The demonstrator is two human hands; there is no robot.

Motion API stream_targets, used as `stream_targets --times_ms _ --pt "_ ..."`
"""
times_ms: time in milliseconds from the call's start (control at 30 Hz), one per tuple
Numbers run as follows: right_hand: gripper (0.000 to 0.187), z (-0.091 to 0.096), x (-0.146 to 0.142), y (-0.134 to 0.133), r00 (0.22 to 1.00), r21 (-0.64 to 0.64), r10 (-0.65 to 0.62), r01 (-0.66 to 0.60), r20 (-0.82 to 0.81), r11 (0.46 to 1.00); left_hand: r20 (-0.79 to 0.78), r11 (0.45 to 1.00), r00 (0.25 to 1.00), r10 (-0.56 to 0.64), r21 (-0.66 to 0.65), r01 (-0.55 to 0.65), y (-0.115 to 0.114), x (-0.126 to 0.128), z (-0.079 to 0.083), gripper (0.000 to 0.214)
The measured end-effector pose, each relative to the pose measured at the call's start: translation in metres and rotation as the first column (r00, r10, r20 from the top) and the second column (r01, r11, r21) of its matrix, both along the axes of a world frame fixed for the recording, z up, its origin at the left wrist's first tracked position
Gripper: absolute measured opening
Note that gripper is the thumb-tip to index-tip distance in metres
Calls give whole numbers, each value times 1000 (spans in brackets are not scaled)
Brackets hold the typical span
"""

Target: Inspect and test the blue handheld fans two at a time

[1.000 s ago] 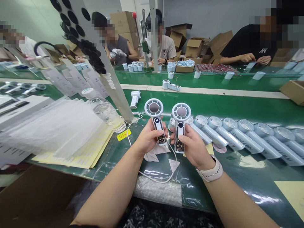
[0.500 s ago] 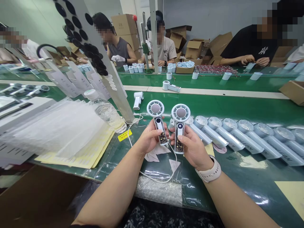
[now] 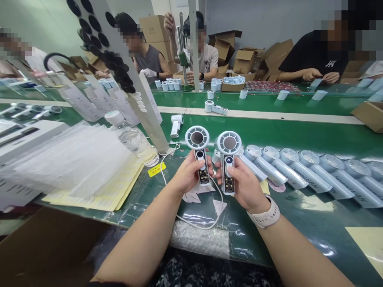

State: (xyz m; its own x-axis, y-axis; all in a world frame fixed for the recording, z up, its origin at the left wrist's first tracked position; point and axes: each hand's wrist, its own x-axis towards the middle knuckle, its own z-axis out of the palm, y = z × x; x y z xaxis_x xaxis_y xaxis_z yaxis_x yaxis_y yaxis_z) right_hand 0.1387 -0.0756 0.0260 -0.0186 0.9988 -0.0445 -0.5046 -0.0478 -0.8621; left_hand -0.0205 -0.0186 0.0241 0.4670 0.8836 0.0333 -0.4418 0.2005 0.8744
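Observation:
My left hand (image 3: 189,172) is closed around the handle of a handheld fan (image 3: 197,138), its thumb on the panel below the dark round display. A second handheld fan (image 3: 229,142) is gripped by my right hand (image 3: 243,181); its small display is lit and reads 20. Both fans stand nearly upright side by side, their round heads facing me and circuit boards showing in the open handles. The right thumb rests just under the lit display. Below the fans a white cable (image 3: 220,215) loops over white paper scraps (image 3: 191,195).
A row of light-blue fans (image 3: 290,159) lies at right. At left are a plastic bottle (image 3: 131,135), plastic sleeves (image 3: 74,155) and a slanted metal post (image 3: 149,123). Another fan (image 3: 176,125) stands beyond my hands. Across the green belt (image 3: 269,123), co-workers sit behind white-blue parts.
Both fans have shifted slightly, the right one a little rightward. Across the belt, a co-worker has raised one hand beside the press. The white-blue parts on the far belt have slid left.

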Motion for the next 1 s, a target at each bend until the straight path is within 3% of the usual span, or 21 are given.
stream_targets --times_ms 267,500,800,1000 --pt "23 -2 3 0 998 -14 -17 18 61 1000 -87 999 996 23 -34 -26 4 0 -1 47" --pt "22 -3 0 1 999 -30 -19 21 44 999 -28 999 999 21 -42 -22 2 0 -2 33" --pt "19 -4 1 3 998 -9 -34 35 50 999 -72 997 996 61 -39 -64 4 0 -2 41" --pt "23 -8 5 4 998 -10 -57 56 -2 998 -145 994 984 101 -17 -104 7 0 -5 59"
